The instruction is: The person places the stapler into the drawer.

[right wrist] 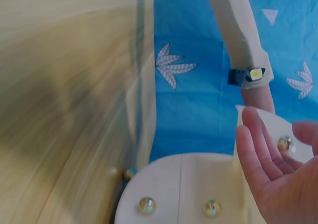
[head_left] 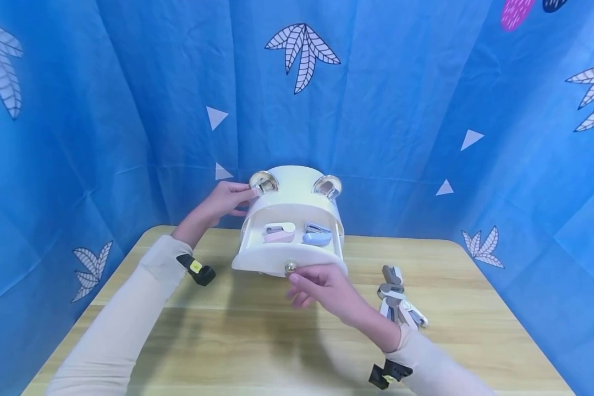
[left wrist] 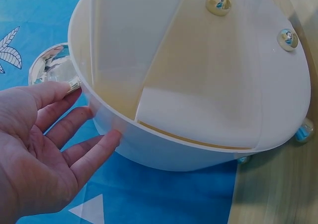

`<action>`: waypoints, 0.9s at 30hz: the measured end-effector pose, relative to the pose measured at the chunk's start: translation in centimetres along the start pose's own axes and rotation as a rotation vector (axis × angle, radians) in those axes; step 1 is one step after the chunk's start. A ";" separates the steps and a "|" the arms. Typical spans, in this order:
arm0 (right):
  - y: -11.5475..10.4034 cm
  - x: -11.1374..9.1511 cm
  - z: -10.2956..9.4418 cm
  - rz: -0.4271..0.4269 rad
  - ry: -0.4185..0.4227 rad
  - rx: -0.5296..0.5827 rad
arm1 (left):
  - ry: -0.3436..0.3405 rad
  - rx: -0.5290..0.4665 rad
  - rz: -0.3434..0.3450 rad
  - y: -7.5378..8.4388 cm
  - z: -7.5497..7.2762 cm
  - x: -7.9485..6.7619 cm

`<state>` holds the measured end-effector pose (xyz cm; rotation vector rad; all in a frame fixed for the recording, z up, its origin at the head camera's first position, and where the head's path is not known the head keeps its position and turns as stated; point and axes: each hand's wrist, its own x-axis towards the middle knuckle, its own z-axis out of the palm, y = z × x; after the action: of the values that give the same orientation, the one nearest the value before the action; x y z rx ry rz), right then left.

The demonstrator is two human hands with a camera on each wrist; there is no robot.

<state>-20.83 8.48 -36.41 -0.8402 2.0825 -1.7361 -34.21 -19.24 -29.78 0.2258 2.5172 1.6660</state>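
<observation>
Right hand (head_left: pixel 326 287) of mine sits at 5 o'clock of the white box (head_left: pixel 297 181), its fingertips at the gold knob (head_left: pixel 290 266). The fingers bend loosely there, and I cannot tell whether thumb and finger pinch the knob or only touch it. My left hand (head_left: pixel 227 199) is at 10 o'clock, pinching the rim of the left gold ear (head_left: pixel 263 179) between thumb and finger, with other fingertips against the box's side; I judge that this steadies the box.

As for how far along things are, the drawer (head_left: pixel 264 257) stands out toward 6 o'clock, so that much looks done. Inside it, 2 small staplers lie apart: a pink and white stapler (head_left: pixel 279 235) at 11 o'clock from the knob, and a blue stapler (head_left: pixel 318 236) at about 1 o'clock. Around 4 o'clock from the box, a cluster of what I count as 4 grey and white staplers (head_left: pixel 395 291) lies on the table (head_left: pixel 213 346), outside the drawer. The drawer is not shut. Whether any of those 4 belong inside, I cannot tell; if they do, I judge that most of the filling is left.
</observation>
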 end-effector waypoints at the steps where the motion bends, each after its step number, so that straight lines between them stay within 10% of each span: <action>1: -0.1 0.1 0.2 0.001 0.016 0.001 | 0.004 0.001 0.001 0.1 0.0 0.0; 27: -0.8 1.5 0.7 -0.052 0.163 -0.009 | 0.013 -0.006 -0.010 0.0 0.1 0.1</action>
<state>-21.40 6.93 -35.65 -0.7864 2.1907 -1.8811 -34.25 -19.16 -29.83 0.2027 2.5178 1.6765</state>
